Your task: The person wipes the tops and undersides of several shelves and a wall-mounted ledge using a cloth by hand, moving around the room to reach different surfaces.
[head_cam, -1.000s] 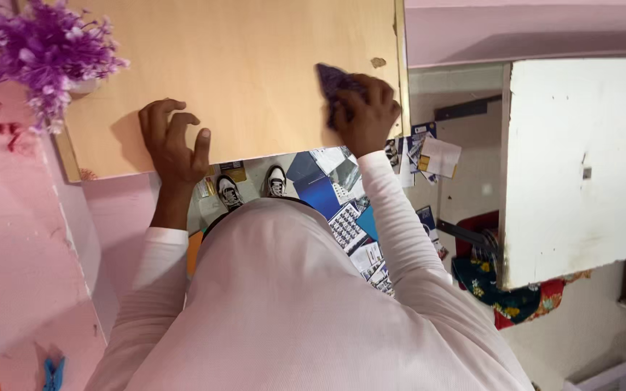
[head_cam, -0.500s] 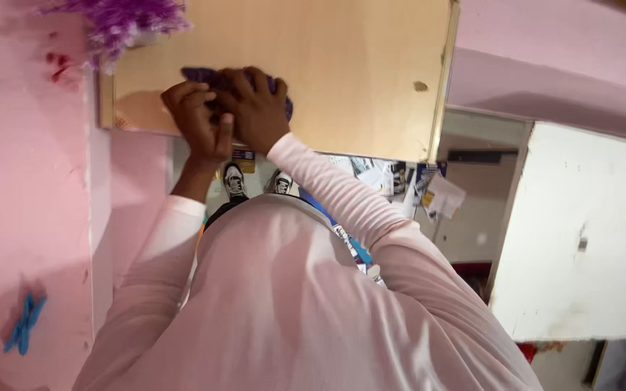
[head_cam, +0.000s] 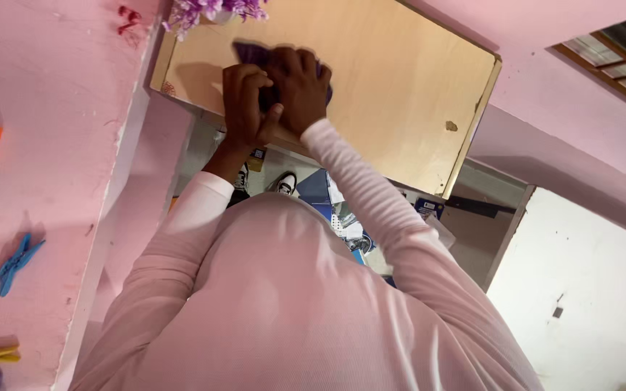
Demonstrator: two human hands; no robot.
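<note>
cloth: dark purple rag [head_cam: 251,52], bunched under both hands on the light wood board [head_cam: 400,94], upper middle of the frame, just below the purple flowers [head_cam: 211,9]
right hand: right hand [head_cam: 300,85] lies over the cloth, fingers curled down; grip closed on the cloth, palm pressing it to the board
left hand: left hand [head_cam: 246,107] sits just left of and touching the right one, fingers bent in toward the cloth; looks closed on its near edge, though the contact itself is hidden by the knuckles
handling: judged soft, limp, light; no stiffness, so it takes whatever shape the hand gives it; should drag on bare wood rather than slide freely; not fragile
where to hold: judged best taken as a wad in the palm, fingers wrapped over the top; a pinch at a corner would leave the rest trailing
long axis: the visible part runs roughly left-right across the frame, along the board's near edge; a corner pokes out to the upper left past the fingers, a sliver shows at the right of the right hand
pointing: free corner points to the upper left, toward the flowers; rest covered, can't tell its full outline
board: tilted in frame, long side falling to the right; small dark chip [head_cam: 451,126] near its right edge, well apart from the hands
surround: pink wall [head_cam: 52,130] at left with clothes pegs [head_cam: 12,263] clipped on; white door [head_cam: 588,289] lower right
</note>
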